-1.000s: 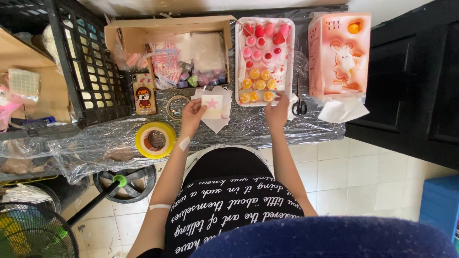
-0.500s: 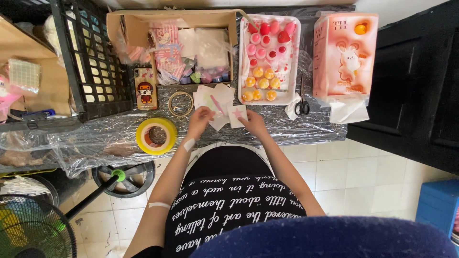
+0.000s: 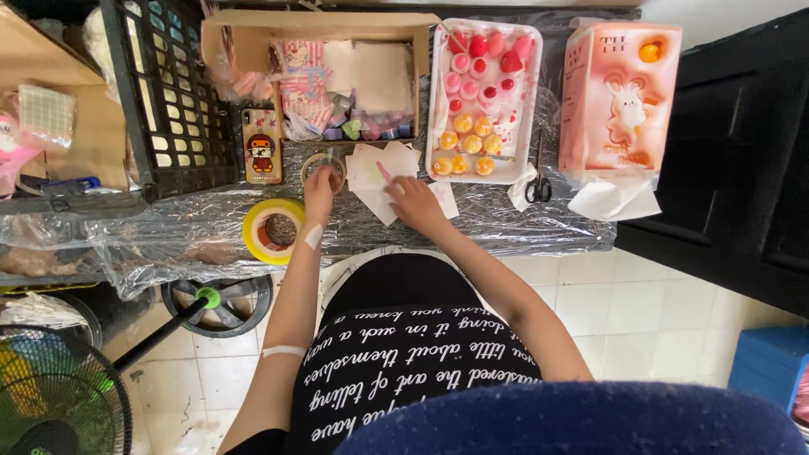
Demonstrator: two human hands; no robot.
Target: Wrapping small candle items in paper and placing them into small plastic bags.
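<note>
Head view, looking down on a table wrapped in clear plastic film. My left hand reaches to a small clear tape roll lying near the middle of the table, just in front of an open cardboard box; the fingers are curled together over the roll's near rim, touching it, though I cannot tell whether they pinch the tape end. My right hand rests flat, fingers loosely spread, on a fan of small white paper cards lying just beside the roll, toward the front edge; one card shows a pink mark.

Behind the cards, a white tray holds small round pieces, red and pink at the back, orange at the near end. Black scissors lie to the tray's right, beside a pink tissue box at the right edge, with a sheet pulled out. A yellow tape roll lies at the front edge, left of my left forearm; a phone in a cartoon case and a black crate sit further left.

Judged from this layout, work is at an early stage: the cards are gathered but none appears taped or joined to a piece, the tray looks full, and the scissors are untouched
</note>
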